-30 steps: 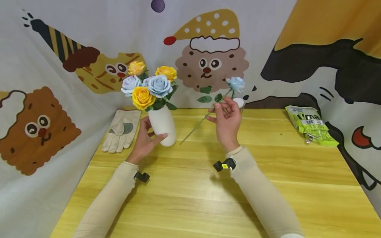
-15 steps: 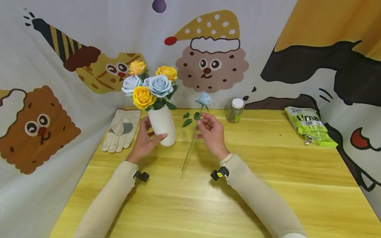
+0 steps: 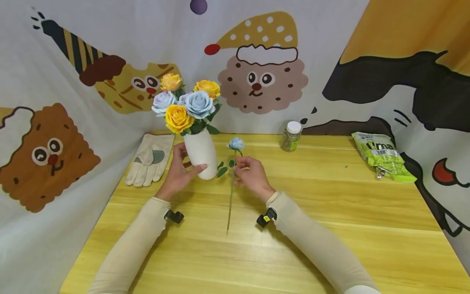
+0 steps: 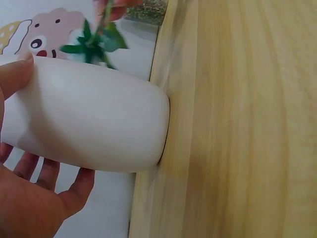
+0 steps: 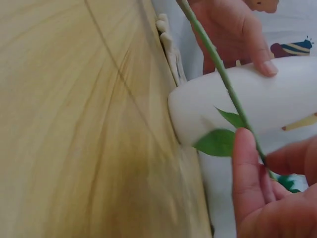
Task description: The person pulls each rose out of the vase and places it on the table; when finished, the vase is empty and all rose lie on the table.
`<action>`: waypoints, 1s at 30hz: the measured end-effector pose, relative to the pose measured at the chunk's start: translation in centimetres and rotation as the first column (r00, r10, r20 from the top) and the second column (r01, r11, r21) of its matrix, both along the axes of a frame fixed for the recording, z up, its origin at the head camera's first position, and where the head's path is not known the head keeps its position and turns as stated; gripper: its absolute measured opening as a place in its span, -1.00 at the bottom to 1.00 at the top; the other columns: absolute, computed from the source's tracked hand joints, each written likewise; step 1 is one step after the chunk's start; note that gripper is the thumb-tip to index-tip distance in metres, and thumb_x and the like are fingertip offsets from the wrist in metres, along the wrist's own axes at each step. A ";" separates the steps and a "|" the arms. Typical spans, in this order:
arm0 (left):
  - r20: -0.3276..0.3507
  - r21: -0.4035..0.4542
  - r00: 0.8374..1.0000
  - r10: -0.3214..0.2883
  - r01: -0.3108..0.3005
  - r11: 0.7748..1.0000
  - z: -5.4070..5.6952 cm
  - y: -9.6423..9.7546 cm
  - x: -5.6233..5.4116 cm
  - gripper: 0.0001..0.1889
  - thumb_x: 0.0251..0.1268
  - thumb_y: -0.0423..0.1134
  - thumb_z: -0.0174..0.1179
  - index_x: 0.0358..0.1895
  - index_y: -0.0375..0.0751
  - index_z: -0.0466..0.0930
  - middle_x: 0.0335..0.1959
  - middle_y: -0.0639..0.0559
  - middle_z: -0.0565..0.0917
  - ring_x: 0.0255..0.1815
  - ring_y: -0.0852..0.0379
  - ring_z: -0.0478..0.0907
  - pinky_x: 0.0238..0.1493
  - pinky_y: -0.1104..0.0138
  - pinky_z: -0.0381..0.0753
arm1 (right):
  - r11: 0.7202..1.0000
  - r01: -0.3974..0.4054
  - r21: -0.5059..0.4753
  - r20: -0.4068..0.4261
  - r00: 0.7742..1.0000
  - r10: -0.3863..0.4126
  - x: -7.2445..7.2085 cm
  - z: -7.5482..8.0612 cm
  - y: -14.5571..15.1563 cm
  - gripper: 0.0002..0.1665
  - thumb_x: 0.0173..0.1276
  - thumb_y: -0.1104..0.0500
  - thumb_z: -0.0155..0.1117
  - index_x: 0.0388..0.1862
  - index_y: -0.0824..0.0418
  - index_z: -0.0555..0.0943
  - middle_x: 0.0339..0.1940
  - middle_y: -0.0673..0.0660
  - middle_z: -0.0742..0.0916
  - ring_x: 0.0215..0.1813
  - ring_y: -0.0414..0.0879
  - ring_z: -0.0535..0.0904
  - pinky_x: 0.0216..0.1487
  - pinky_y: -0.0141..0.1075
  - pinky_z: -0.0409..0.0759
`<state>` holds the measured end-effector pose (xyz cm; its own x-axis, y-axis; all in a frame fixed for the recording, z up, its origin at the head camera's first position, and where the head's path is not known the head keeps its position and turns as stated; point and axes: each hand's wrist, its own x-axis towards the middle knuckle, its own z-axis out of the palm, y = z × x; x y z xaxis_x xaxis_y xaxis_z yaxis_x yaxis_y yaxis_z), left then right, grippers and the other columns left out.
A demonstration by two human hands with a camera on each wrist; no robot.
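Note:
A white vase (image 3: 200,153) stands on the wooden table, gripped by my left hand (image 3: 176,174) with the thumb across its front and the fingers behind. Several yellow roses (image 3: 178,119) and blue roses (image 3: 199,104) fill its mouth. To the right of the vase, my right hand (image 3: 253,176) pinches the green stem of a single light blue rose (image 3: 236,143). Its bloom is up and the bare stem end points down toward me. In the right wrist view the stem (image 5: 229,87) passes between thumb and fingers, with green leaves (image 5: 215,142) beside the fingertips.
A pale work glove (image 3: 149,160) lies left of the vase. At the back, a small jar (image 3: 291,138) with a white lid stands near the printed curtain (image 3: 319,24). A green snack bag (image 3: 383,155) lies at the far right of the table.
My right hand has moved left and toward me with the single blue rose, lowering it and turning its stem nearly upright. The left hand and vase stay almost in place.

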<state>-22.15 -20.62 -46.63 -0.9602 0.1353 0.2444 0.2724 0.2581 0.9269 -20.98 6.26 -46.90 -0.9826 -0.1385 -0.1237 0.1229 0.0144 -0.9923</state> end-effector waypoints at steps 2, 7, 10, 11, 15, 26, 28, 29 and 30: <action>0.001 -0.005 1.000 0.002 -0.002 1.000 -0.1 0.0 0.0 -0.05 0.27 -0.23 0.53 0.58 -0.10 0.04 0.49 -0.12 0.29 0.41 -0.15 0.37 0.38 -0.21 0.45 | 1.000 -0.014 0.003 0.042 0.999 0.014 0.0 -0.4 0.1 -0.49 0.47 0.39 0.29 0.37 0.44 0.53 -0.07 0.18 0.63 -0.34 -0.09 0.70 -0.27 -0.21 0.81; 0.003 -0.011 1.000 0.001 -0.001 1.000 -0.2 -0.1 0.1 -0.04 0.27 -0.23 0.53 0.58 -0.12 0.03 0.50 -0.14 0.29 0.42 -0.19 0.35 0.39 -0.23 0.44 | 0.999 -0.044 0.008 0.126 0.991 0.043 -0.2 -1.3 0.6 -0.47 0.46 0.41 0.30 0.38 0.48 0.50 -0.04 0.25 0.65 -0.32 -0.04 0.73 -0.20 -0.19 0.82; 0.005 -0.015 1.000 -0.001 0.001 1.000 -0.3 -0.1 0.2 -0.04 0.27 -0.23 0.53 0.58 -0.12 0.03 0.50 -0.15 0.29 0.43 -0.19 0.35 0.39 -0.23 0.44 | 0.998 -0.060 0.023 0.161 0.985 0.055 -0.5 -1.7 1.0 -0.49 0.45 0.42 0.32 0.34 0.47 0.52 -0.04 0.29 0.68 -0.31 -0.02 0.74 -0.20 -0.20 0.82; 0.003 -0.019 1.000 0.000 0.000 1.000 -0.3 -0.1 0.2 -0.04 0.27 -0.23 0.53 0.57 -0.12 0.03 0.50 -0.14 0.29 0.43 -0.19 0.35 0.38 -0.22 0.45 | 0.998 -0.064 0.028 0.170 0.984 0.058 -0.7 -1.9 1.1 -0.51 0.45 0.42 0.32 0.33 0.46 0.53 -0.05 0.30 0.70 -0.31 -0.01 0.75 -0.21 -0.20 0.82; -0.013 -0.028 1.000 -0.005 0.005 1.000 -0.2 0.0 0.1 -0.06 0.29 -0.23 0.51 0.57 -0.09 0.03 0.50 -0.13 0.28 0.42 -0.17 0.36 0.37 -0.20 0.46 | 0.996 -0.072 0.044 0.186 0.981 0.062 -1.3 -2.3 1.3 -0.55 0.44 0.42 0.32 0.28 0.44 0.55 -0.07 0.32 0.74 -0.31 -0.01 0.76 -0.21 -0.23 0.81; 0.007 -0.019 1.000 -0.028 0.028 0.999 0.2 0.0 0.3 -0.08 0.32 -0.25 0.49 0.57 -0.11 0.02 0.49 -0.16 0.28 0.45 -0.20 0.33 0.41 -0.24 0.42 | 0.993 -0.079 0.084 0.190 0.980 0.062 -1.8 -2.4 1.3 -0.58 0.42 0.38 0.40 0.22 0.43 0.58 -0.06 0.34 0.78 -0.33 -0.02 0.79 -0.19 -0.18 0.82; 0.005 -0.021 1.000 -0.026 0.026 0.999 0.3 0.0 0.2 -0.08 0.32 -0.25 0.49 0.57 -0.11 0.02 0.49 -0.16 0.28 0.44 -0.19 0.34 0.41 -0.24 0.42 | 0.993 -0.076 0.092 0.179 0.982 0.059 -1.8 -2.4 1.4 -0.58 0.43 0.37 0.40 0.23 0.43 0.59 -0.05 0.33 0.79 -0.32 -0.03 0.79 -0.18 -0.19 0.82; 0.004 -0.023 1.000 -0.025 0.026 0.999 0.3 0.0 0.2 -0.08 0.32 -0.25 0.49 0.57 -0.10 0.02 0.49 -0.15 0.29 0.44 -0.18 0.34 0.41 -0.24 0.42 | 0.993 -0.071 0.097 0.172 0.984 0.054 -1.9 -2.5 1.5 -0.58 0.43 0.36 0.40 0.23 0.43 0.59 -0.05 0.33 0.79 -0.31 -0.03 0.79 -0.17 -0.19 0.82; 0.003 -0.028 1.000 -0.025 0.026 0.999 0.3 0.0 0.2 -0.09 0.32 -0.24 0.49 0.57 -0.09 0.02 0.49 -0.15 0.29 0.44 -0.17 0.34 0.41 -0.24 0.42 | 0.993 -0.065 0.103 0.161 0.986 0.048 -1.9 -2.4 1.5 -0.58 0.44 0.36 0.40 0.24 0.43 0.60 -0.05 0.32 0.79 -0.30 -0.03 0.79 -0.17 -0.19 0.82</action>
<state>-21.97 -20.63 -46.35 -0.9570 0.1666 0.2373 0.2764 0.2772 0.9202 -22.85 7.78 -49.28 -0.9404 -0.1704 -0.2942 0.2743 0.1312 -0.9527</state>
